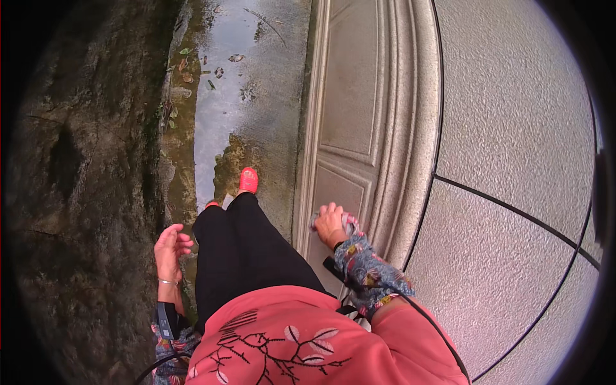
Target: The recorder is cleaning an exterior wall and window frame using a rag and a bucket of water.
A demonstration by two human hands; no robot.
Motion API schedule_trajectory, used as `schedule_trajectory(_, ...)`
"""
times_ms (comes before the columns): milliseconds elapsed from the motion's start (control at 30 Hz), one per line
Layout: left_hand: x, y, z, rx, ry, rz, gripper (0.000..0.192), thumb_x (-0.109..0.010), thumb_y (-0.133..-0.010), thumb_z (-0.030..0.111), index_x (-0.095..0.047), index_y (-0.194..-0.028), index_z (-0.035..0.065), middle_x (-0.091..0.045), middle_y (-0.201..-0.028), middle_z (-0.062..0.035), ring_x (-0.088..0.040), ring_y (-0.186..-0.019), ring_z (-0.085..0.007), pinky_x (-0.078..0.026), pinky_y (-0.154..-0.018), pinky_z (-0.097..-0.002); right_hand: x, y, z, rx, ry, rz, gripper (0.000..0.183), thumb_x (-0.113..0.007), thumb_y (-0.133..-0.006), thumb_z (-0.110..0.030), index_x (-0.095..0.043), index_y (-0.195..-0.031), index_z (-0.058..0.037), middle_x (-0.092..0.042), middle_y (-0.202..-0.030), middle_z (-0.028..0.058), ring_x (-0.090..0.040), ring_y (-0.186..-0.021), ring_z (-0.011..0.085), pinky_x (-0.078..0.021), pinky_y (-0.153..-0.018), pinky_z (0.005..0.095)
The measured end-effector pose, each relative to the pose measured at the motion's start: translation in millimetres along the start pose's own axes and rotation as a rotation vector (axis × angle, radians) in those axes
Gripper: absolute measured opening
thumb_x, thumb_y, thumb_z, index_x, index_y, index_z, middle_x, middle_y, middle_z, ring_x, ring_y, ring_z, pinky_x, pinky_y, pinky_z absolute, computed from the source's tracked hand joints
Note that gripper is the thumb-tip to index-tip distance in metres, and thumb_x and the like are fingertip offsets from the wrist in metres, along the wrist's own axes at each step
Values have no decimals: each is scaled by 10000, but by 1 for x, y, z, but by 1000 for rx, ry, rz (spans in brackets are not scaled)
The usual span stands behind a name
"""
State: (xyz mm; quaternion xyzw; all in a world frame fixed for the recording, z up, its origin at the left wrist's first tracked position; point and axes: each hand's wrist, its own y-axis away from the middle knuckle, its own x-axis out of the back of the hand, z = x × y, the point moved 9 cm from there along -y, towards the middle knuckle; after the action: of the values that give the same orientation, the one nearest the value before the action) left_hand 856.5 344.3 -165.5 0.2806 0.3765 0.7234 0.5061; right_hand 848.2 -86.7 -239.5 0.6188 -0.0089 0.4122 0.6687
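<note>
A crumpled grey and pink cloth (350, 222) is under my right hand (331, 224), which grips it against the panelled stone base (339, 185) of the wall. The palm faces the stone, so part of the cloth is hidden. My left hand (169, 249) hangs beside my left leg with its fingers loosely curled and apart, holding nothing. A thin bracelet circles that wrist, and a dark strapped device (166, 320) sits on the forearm. Patterned sleeve covers (370, 269) are on both forearms.
Textured wall tiles (515, 106) with dark joints rise on my right. A wet concrete strip (279, 96) with a shallow puddle (216, 115) and fallen leaves (187, 77) runs ahead. On the left is a dark, stained rough surface (91, 168). I stand in red slippers (249, 180). A black cable (433, 322) crosses my right arm.
</note>
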Motion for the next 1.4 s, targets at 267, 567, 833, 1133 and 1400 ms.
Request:
schedule_trajectory(267,-87,-39,39,-37,-61,-180,234,-490,-978,205,-629,-1068,40,-636,-794,-41,-623,-662,-122,-479,-561,-234,188,-107,190,-406,222,537,431,-513,-862,-207,-512,-1280,-103,-532,-1158,107,-483,-946,244,-394,-657,400)
schedule_trajectory(567,-97,-115,58,47,-140,-214,221,-473,-978,184,-636,-1067,65,-626,-768,-19,-604,-651,-93,-463,-552,-223,87,-78,103,-129,226,201,304,-532,-841,-233,-632,-1089,-87,-537,-1107,115,-495,-925,279,-420,-655,403)
schedule_trajectory(833,-115,-161,72,-120,-490,-331,165,-548,-912,140,-621,-1026,44,-605,-773,-44,-604,-705,-155,-481,-619,-321,269,-157,248,-327,42,309,949,-888,-430,-166,-476,-1282,-97,-482,-1189,116,-468,-1102,357,-449,-816,501)
schedule_trajectory(1133,-172,-180,107,-532,-1151,-502,154,-591,-816,98,-631,-960,61,-565,-878,-124,-571,-882,-321,-473,-765,-423,309,-228,282,-348,457,423,438,-551,-813,-159,-575,-1227,-16,-437,-1327,140,-493,-894,279,-431,-674,384)
schedule_trajectory(1400,-171,-202,119,-472,-936,-394,164,-586,-801,76,-628,-958,57,-563,-878,-116,-567,-881,-323,-468,-762,-425,111,-151,138,80,184,-129,296,-561,-822,-215,-690,-1064,-103,-501,-1230,123,-495,-914,340,-432,-663,420)
